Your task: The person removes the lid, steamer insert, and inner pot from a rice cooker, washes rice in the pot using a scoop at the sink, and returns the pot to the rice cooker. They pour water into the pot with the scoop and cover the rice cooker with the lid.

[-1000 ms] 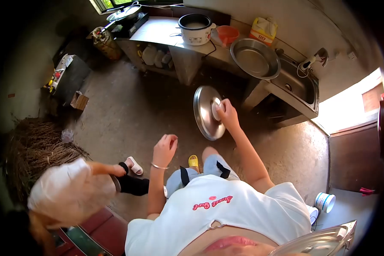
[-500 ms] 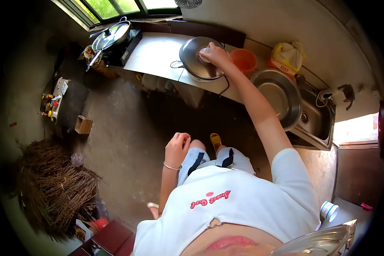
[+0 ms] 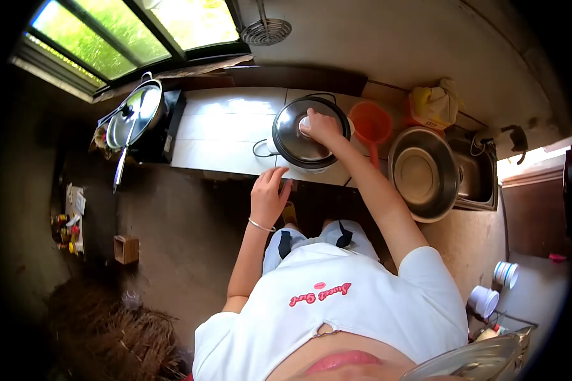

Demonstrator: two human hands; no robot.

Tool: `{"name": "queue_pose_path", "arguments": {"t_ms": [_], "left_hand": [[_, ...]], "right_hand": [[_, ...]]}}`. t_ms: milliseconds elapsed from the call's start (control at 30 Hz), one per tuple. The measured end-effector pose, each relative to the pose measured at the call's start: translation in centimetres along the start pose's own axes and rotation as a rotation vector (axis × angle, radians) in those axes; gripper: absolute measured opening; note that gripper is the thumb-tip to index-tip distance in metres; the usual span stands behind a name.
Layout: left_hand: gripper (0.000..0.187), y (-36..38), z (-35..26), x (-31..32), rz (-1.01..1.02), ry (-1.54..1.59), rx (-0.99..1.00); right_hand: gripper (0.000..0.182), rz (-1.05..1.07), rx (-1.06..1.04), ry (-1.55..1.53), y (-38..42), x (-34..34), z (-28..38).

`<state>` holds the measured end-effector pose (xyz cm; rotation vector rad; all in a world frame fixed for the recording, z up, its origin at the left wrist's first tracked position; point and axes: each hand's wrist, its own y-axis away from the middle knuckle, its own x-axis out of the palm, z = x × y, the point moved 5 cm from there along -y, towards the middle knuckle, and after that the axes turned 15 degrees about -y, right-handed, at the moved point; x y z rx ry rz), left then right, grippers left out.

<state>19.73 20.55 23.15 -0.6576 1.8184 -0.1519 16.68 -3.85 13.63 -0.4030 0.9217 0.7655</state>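
Note:
My right hand (image 3: 324, 129) is closed around the white knob (image 3: 305, 127) of a round, shiny lid (image 3: 291, 134) with a dark rim. The lid lies over a white electric pot (image 3: 351, 127) on the counter. With nothing in it, my left hand (image 3: 270, 195) hovers at the counter's front edge, just below the pot, its fingers slightly bent and apart. A bracelet circles that wrist. From the pot's left side loops a black cord (image 3: 255, 147).
An orange dipper (image 3: 370, 122) and a large steel basin (image 3: 422, 171) stand right of the pot, beside a metal sink (image 3: 473, 174). Left along the tiled counter (image 3: 219, 130), a lidded pan (image 3: 135, 114) sits on a stove. Brushwood (image 3: 117, 324) lies on the floor.
I have come closer to the counter. My left hand has risen from beside my leg to the counter edge, its fingers opening. My right hand has stayed on the lid knob.

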Motion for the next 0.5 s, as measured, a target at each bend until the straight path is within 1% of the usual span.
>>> {"name": "queue_pose_path", "arguments": {"t_ms": [67, 100, 167, 200, 233, 300, 333, 400, 433, 467, 500], "left_hand": [[0.03, -4.2, 1.3, 2.2, 0.066, 0.037, 0.116], [0.032, -5.9, 1.6, 3.4, 0.102, -0.001, 0.169], [0.038, -8.9, 2.2, 6.5, 0.164, -0.041, 0.277], [0.042, -9.9, 2.1, 7.9, 0.207, -0.023, 0.289], [0.043, -10.6, 1.8, 9.0, 0.212, -0.048, 0.333], [0.045, -11.3, 0.9, 11.1, 0.212, -0.07, 0.405], [0.045, -11.3, 0.1, 11.9, 0.169, -0.118, 0.448], [0.045, -11.7, -0.4, 13.8, 0.203, -0.188, 0.444], [0.046, -11.9, -0.5, 14.6, 0.236, -0.221, 0.426], [0.052, -12.1, -0.2, 15.6, 0.253, -0.225, 0.405], [0.052, -12.1, -0.4, 15.9, 0.266, -0.221, 0.423]], "right_hand": [[0.046, -0.012, 0.036, 0.018, 0.0, -0.1, -0.1], [0.046, -0.002, 0.044, 0.031, 0.4, 0.2, -0.3], [0.052, 0.005, 0.065, -0.012, 0.4, 0.2, -0.5], [0.056, 0.009, 0.068, -0.053, 0.8, -0.1, -0.8], [0.056, -0.008, 0.113, -0.059, 1.7, -0.7, -1.5], [0.048, -0.143, -0.07, -0.187, 3.7, -3.1, -1.7], [0.048, -0.161, -0.037, -0.181, 5.2, -4.8, -2.7], [0.042, -0.109, 0.308, -0.616, 9.7, -7.2, -6.5], [0.035, 0.032, 0.489, -0.763, 12.1, -6.9, -8.2], [0.018, -0.064, 0.417, -0.816, 14.6, -5.4, -10.4], [0.018, -0.077, 0.432, -0.826, 15.1, -5.2, -10.7]]}}
